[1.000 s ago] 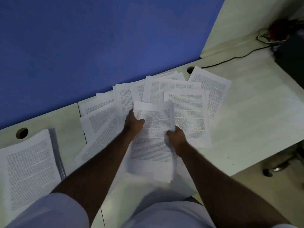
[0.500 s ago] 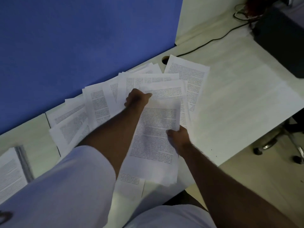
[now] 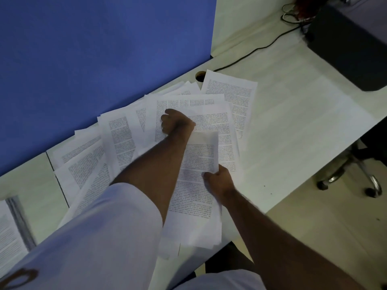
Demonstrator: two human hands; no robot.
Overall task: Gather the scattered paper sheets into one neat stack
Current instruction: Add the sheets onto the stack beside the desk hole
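Printed paper sheets (image 3: 232,95) lie fanned out and overlapping on the pale desk (image 3: 303,130), along the foot of the blue partition. My right hand (image 3: 219,182) grips the right edge of a gathered bundle of sheets (image 3: 192,197) that hangs over the desk's near edge. My left hand (image 3: 176,122) reaches forward across the bundle, its fingers curled on the top of a loose sheet (image 3: 213,120) in the middle of the fan. More sheets (image 3: 83,162) spread to the left, partly hidden by my left arm and sleeve.
A separate stack of printed sheets (image 3: 8,237) lies at the far left. A black box (image 3: 351,49) and a black cable (image 3: 251,52) sit at the back right, near a cable hole (image 3: 200,75). A chair base (image 3: 351,181) stands on the floor to the right.
My left hand has left the bundle and reached forward onto the loose sheets in the fan. My right hand keeps hold of the bundle. The view has swung right.
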